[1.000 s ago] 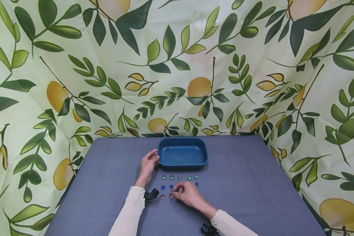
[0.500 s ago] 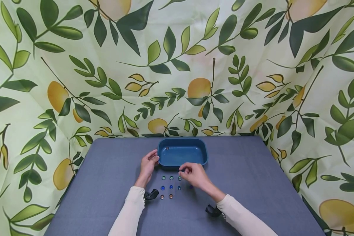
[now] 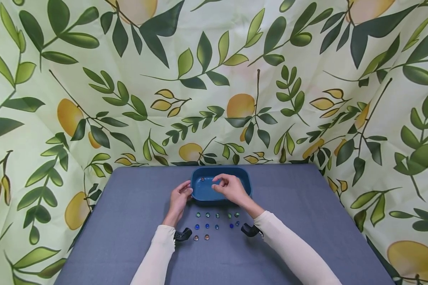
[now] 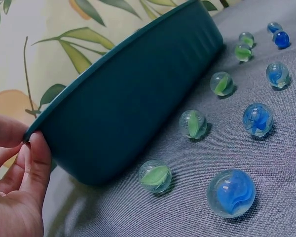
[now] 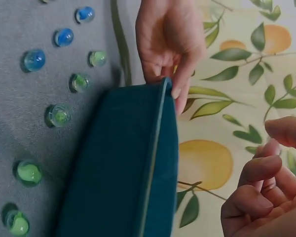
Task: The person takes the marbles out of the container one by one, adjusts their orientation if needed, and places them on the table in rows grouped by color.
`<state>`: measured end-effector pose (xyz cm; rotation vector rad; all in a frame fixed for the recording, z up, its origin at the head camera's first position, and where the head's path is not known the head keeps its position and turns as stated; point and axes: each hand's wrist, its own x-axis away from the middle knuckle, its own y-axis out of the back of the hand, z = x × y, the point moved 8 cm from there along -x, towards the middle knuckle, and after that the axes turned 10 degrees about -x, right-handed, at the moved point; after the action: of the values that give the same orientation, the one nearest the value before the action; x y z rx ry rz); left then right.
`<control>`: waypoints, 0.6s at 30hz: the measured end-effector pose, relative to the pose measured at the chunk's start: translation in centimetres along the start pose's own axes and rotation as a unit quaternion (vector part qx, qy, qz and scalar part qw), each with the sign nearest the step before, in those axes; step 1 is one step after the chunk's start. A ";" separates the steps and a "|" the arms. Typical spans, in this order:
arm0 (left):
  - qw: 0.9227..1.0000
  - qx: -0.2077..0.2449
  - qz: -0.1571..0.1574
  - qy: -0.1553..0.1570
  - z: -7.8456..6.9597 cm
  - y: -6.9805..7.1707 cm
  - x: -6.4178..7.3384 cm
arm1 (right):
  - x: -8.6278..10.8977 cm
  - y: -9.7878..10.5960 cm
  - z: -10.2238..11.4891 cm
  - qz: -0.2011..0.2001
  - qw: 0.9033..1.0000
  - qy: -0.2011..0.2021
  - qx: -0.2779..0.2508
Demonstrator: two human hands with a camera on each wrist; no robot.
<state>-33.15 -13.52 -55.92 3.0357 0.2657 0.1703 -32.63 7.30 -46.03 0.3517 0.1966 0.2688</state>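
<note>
A dark blue plastic bin (image 3: 221,202) stands at the far middle of the cloth-covered table, with one brownish marble (image 3: 202,179) inside near its left end. My left hand (image 3: 178,201) pinches the bin's left rim between thumb and fingers, as the left wrist view also shows. Over the bin's opening is my right hand (image 3: 232,190), its thumb and bent index finger parted. Nothing shows between those fingers in the right wrist view. Nearer me lie rows of glass marbles: green ones (image 4: 193,124) closest to the bin, then blue ones (image 4: 258,119), then two brownish marbles (image 3: 207,237).
The grey-blue tablecloth (image 3: 135,237) covers the whole table. A leaf-and-fruit patterned curtain (image 3: 207,130) rises behind it and along both sides. Black wrist cameras (image 3: 183,234) sit under both wrists, the right one close to the rightmost blue marbles.
My right hand has moved from the brownish marble row, past the green row, up over the bin, and its thumb and index finger have parted. The left hand stays at the rim.
</note>
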 end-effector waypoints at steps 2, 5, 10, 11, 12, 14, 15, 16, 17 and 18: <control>1.000 0.001 0.001 0.004 0.0 0.0 0.0 | -0.7 -0.2 -0.5 -0.001 1.000 -0.008 -0.013; 1.000 -0.002 0.003 0.005 0.0 0.0 0.1 | -1.7 -0.5 -1.1 -0.004 1.000 -0.016 -0.021; 1.000 -0.006 0.000 0.003 0.1 0.0 0.0 | -3.4 -0.8 -2.0 -0.020 0.999 -0.026 -0.010; 1.000 -0.006 -0.001 0.005 0.1 0.0 -0.1 | -3.7 -0.9 -2.2 -0.023 0.999 -0.029 -0.006; 1.000 -0.006 -0.002 0.005 0.1 0.0 -0.1 | -4.0 -1.0 -2.5 -0.025 0.999 -0.032 -0.003; 1.000 -0.007 -0.002 0.004 0.0 0.0 -0.1 | -4.6 -1.2 -3.1 -0.026 0.999 -0.042 0.003; 1.000 -0.008 -0.002 0.006 0.0 0.1 -0.1 | -4.9 -1.3 -3.4 -0.025 0.999 -0.047 0.003; 1.000 -0.009 -0.003 0.007 0.0 0.1 0.0 | -5.1 -1.4 -3.7 -0.025 0.998 -0.052 0.003; 1.000 -0.009 -0.002 0.008 0.0 0.1 0.0 | -5.3 -1.6 -4.0 -0.024 0.998 -0.057 0.003; 1.000 -0.011 -0.002 0.009 -0.1 0.1 0.0 | -5.5 -1.7 -4.2 -0.024 0.998 -0.062 0.002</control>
<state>-33.13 -13.63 -55.85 3.0134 0.2702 0.1995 -38.44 5.51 -49.72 0.3655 0.0839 0.1994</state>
